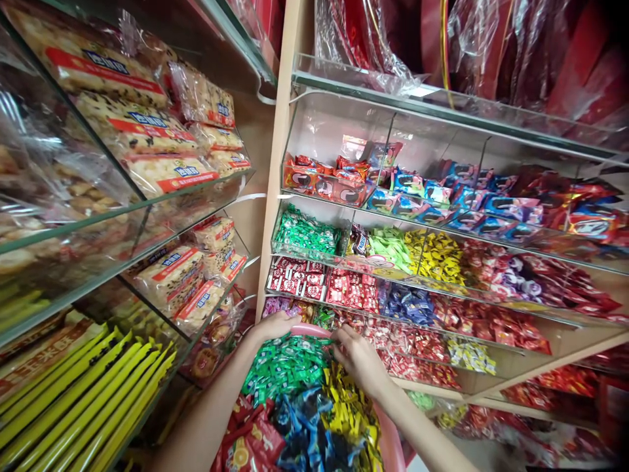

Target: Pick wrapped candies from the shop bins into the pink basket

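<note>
So I was standing in this snack aisle and someone had both hands up at the far rim of a pink tub [312,330] packed with wrapped candy. The left hand [276,325] lay against the rim with its fingers close together, but I couldn't tell if they were wrapped around it. The right hand [358,359] had its fingers bent at the other side of the rim; couldn't tell if those gripped anything either. Just below the left fingers were green candies [287,367], with red packets [253,436] farther down. Yellow candies [354,410] sat right under the right fingers, and blue ones [312,426] filled the middle below both hands. Past the fingertips, clear shelf bins held more: a green batch [307,229] up beyond the left fingers, red-and-white packets [296,278] under that, and dark blue sweets [411,303] up and right of the right fingers.
</note>
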{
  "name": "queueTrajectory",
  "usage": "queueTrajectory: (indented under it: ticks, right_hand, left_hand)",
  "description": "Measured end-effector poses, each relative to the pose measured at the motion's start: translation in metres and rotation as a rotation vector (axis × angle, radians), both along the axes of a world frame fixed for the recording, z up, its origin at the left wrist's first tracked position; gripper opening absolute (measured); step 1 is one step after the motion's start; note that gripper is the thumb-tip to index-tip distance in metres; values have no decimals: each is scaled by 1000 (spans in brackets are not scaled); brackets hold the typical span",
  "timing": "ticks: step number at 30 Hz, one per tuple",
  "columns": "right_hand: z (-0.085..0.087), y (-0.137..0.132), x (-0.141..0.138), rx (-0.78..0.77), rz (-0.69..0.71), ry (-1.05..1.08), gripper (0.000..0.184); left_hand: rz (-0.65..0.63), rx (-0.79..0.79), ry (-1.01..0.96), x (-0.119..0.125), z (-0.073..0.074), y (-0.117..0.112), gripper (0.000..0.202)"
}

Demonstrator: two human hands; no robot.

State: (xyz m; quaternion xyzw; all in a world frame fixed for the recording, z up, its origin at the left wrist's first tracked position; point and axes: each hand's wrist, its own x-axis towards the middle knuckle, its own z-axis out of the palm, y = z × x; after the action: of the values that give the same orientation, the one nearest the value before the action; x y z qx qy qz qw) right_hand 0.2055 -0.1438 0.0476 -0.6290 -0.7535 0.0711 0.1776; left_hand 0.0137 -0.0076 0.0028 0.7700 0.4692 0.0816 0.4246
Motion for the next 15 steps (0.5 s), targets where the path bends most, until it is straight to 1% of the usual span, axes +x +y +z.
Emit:
queueTrajectory:
  ticks: [8,11,15]
  right_hand:
    - [-7,0,-6,40,-94,-224,6]
    - [-8,0,-9,30,-97,-273,4]
    - [-10,0,-8,12,-78,-299,5]
  left_hand:
    - [-10,16,-1,-1,-3,2,60]
    - [-7,7,-6,-1,-4,2,58]
    - [-5,6,0,-1,-5,2,58]
